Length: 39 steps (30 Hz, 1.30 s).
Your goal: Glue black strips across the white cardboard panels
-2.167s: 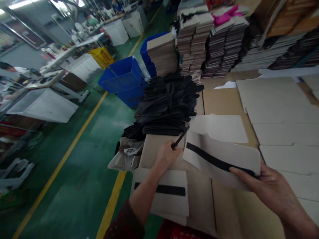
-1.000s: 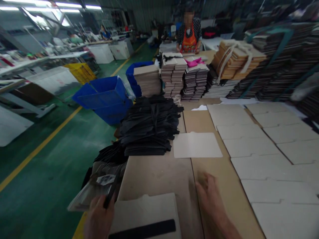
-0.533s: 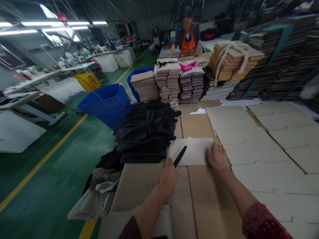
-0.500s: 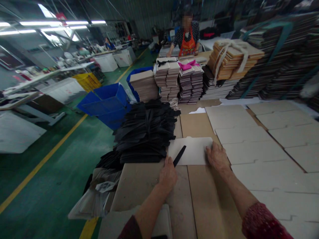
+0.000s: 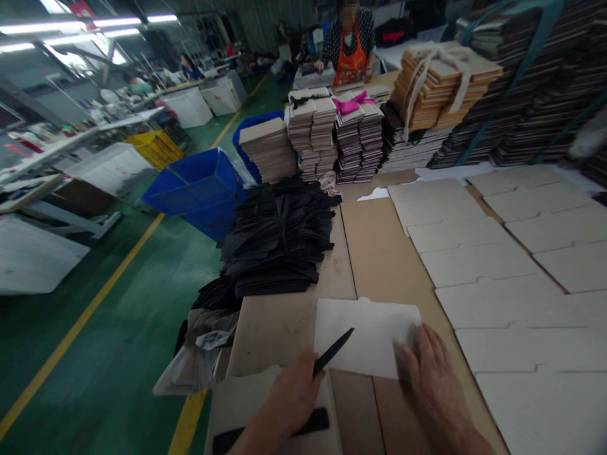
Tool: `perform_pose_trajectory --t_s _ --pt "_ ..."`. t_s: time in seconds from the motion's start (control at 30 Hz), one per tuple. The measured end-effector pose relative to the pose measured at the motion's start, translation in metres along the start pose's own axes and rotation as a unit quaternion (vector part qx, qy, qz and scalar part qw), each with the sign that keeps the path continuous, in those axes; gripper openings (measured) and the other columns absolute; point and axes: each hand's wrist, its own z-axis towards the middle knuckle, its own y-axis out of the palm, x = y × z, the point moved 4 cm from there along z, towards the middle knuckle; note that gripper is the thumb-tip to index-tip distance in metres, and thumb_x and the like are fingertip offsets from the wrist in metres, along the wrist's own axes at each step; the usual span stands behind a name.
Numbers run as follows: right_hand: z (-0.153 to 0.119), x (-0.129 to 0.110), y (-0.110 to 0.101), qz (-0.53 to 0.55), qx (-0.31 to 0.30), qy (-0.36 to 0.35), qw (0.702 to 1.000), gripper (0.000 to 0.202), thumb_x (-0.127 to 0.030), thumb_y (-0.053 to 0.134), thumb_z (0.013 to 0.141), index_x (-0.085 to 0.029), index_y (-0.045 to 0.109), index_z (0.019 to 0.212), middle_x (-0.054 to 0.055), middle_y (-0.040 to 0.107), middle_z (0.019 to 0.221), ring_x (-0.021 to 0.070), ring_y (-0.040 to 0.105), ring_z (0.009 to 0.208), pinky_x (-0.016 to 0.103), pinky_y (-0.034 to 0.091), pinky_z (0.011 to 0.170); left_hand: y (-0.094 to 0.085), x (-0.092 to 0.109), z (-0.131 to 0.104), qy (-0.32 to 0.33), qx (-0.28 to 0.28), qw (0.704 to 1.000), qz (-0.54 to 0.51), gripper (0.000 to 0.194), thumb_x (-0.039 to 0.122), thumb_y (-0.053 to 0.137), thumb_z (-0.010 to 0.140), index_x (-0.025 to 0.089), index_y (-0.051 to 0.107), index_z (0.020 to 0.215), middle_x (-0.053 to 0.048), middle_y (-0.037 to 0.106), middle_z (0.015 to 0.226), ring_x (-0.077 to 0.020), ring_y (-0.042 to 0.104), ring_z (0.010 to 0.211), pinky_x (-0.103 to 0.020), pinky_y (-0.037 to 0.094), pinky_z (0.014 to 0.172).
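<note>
A pale card panel [image 5: 363, 335] with a small tab on its far edge lies in front of me on the brown tabletop. My left hand [image 5: 298, 385] is closed round one end of a narrow black strip [image 5: 336, 349], whose pointed free end lies across the panel's left part. At the panel's right edge is my right hand [image 5: 431, 366], slightly blurred, with thumb and fingers closed on that edge. Below my left hand, another black strip [image 5: 317, 420] rests on a second pale panel [image 5: 251, 395], partly covered by my forearm.
Overlapping pale panels [image 5: 502, 300] cover the table's right side. A heap of black strips [image 5: 279, 237] lies on the left edge. Behind stand tied stacks of card [image 5: 313, 129], blue bins [image 5: 194, 189] and a person in an orange apron [image 5: 351, 60].
Both hands have come nearer to me, bringing the pale panel and black strip along. The panel now lies clear of the black heap, and the second black strip shows more fully.
</note>
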Motion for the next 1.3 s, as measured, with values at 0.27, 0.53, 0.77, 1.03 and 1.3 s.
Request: perform_pose_trajectory --t_s 0.27,0.53,0.77,1.03,1.3 --pt "-0.006 -0.079 -0.029 0.305 -0.175 0.214 0.911 0.041 -0.059 0.048 0.088 -0.023 0.069 0.088 0.006 0.072 0.099 0.0251 0.064 0.1 0.037 0.05 0.089 0.009 0.032 -0.021 -0.025 -0.177 0.845 -0.504 0.069 0.072 0.036 0.087 0.012 0.059 0.111 -0.014 0.074 0.095 -0.0044 0.042 0.036 -0.021 0.027 0.04" --pt "0.018 -0.118 -0.024 0.41 -0.164 0.198 0.875 0.046 -0.052 0.057 0.085 -0.021 0.065 0.118 0.008 0.068 0.119 0.0224 0.063 0.108 0.036 0.049 0.094 0.019 0.036 -0.033 0.006 -0.197 0.84 -0.505 0.06 0.064 0.044 0.088 0.01 0.058 0.111 -0.013 0.074 0.083 -0.0055 0.043 0.037 -0.02 0.029 0.038" --pt "0.014 -0.121 -0.03 0.306 -0.084 0.079 0.945 0.034 -0.042 0.049 0.092 -0.02 0.069 0.11 0.009 0.071 0.111 0.0214 0.065 0.104 0.033 0.05 0.093 0.033 0.032 -0.031 -0.036 -0.162 0.882 -0.441 0.062 0.063 0.043 0.087 0.01 0.057 0.115 -0.011 0.075 0.083 -0.0069 0.047 0.037 -0.02 0.031 0.04" --pt "0.007 -0.119 -0.037 0.251 -0.044 0.122 0.959 0.03 -0.047 0.056 0.087 -0.021 0.068 0.095 0.007 0.072 0.091 0.0199 0.065 0.076 0.032 0.051 0.072 0.051 0.032 -0.019 -0.062 -0.147 0.882 -0.444 0.064 0.065 0.044 0.083 0.01 0.057 0.114 -0.01 0.073 0.077 -0.0091 0.054 0.036 -0.02 0.027 0.036" --pt "-0.01 -0.067 -0.04 0.431 -0.122 0.332 0.83 0.035 -0.051 0.074 0.065 -0.021 0.057 0.072 -0.004 0.054 0.063 0.0118 0.048 0.055 0.025 0.041 0.052 0.029 0.005 -0.017 -0.051 -0.2 0.904 -0.375 0.035 0.038 0.064 0.075 0.012 0.062 0.098 -0.01 0.075 0.086 -0.0128 0.065 0.052 -0.019 0.035 0.041"
